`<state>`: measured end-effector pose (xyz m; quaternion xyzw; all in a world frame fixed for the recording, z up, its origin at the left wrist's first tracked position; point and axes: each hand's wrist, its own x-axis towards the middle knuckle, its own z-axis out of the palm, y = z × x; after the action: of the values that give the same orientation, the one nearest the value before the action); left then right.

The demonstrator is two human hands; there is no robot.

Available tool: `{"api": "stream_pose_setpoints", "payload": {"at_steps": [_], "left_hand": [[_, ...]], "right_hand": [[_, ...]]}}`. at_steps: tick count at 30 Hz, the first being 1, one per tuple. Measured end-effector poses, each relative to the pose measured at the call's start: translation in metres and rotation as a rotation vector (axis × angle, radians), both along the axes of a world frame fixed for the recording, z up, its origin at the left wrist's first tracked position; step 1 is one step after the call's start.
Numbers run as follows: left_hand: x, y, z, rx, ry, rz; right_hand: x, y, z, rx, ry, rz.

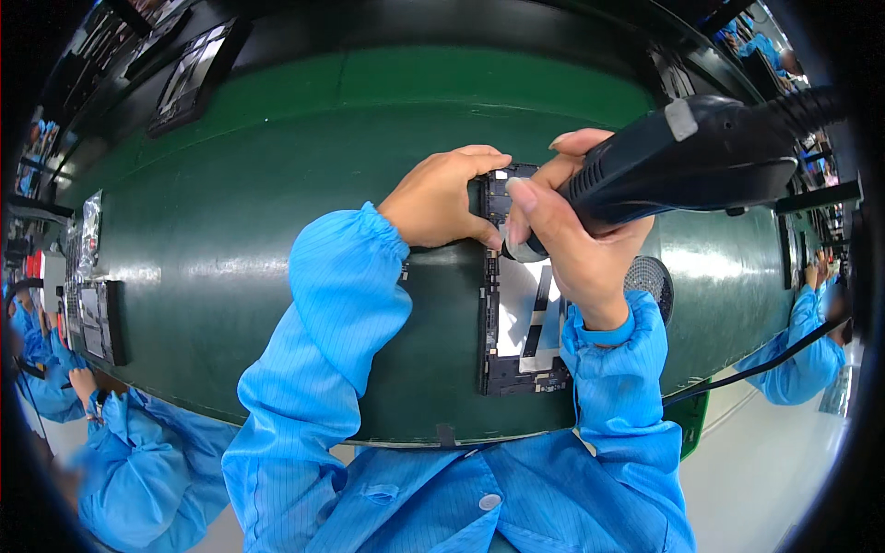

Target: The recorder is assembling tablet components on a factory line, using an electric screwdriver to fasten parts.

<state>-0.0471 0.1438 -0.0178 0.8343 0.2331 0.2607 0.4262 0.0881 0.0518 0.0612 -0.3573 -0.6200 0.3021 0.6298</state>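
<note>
An opened tablet [491, 341] lies on the green work table, its dark circuit boards and silvery inner panels bared. My left hand [447, 194] steadies the tablet's upper left side, the fingers at the top edge and the thumb curled in lower down. Gripped in my right hand [585, 230] is a bulky black hand-held tool [682, 166] with a ribbed hose at its rear. Its tip points down at the tablet's upper part, close to my left thumb. My right hand and the tool hide the tablet's upper right side.
Behind my right wrist sits a round dark dish with a mesh-like face [651, 284]. More opened devices lie at the far left [194, 78] and left edge [100, 323]. A dark shelf runs along the back. Co-workers in blue sit left [147, 461] and right [797, 350].
</note>
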Motion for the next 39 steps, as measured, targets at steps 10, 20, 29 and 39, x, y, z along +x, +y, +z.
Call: {"api": "stream_pose_setpoints", "payload": {"at_steps": [10,20,29,39], "left_hand": [[-0.001,-0.002,0.006,-0.009,0.047,0.018],[0.000,0.001,-0.003,0.032,-0.030,0.015],[-0.001,0.002,-0.006,0.045,-0.014,0.027],[0.000,0.000,0.009,0.009,0.034,0.021]], "right_hand": [[-0.005,0.004,-0.008,-0.005,-0.008,0.019],[-0.005,0.006,-0.012,0.030,-0.083,0.015],[-0.018,-0.003,-0.007,-0.008,-0.039,0.074],[-0.017,-0.008,-0.007,0.068,-0.337,-0.023]]}}
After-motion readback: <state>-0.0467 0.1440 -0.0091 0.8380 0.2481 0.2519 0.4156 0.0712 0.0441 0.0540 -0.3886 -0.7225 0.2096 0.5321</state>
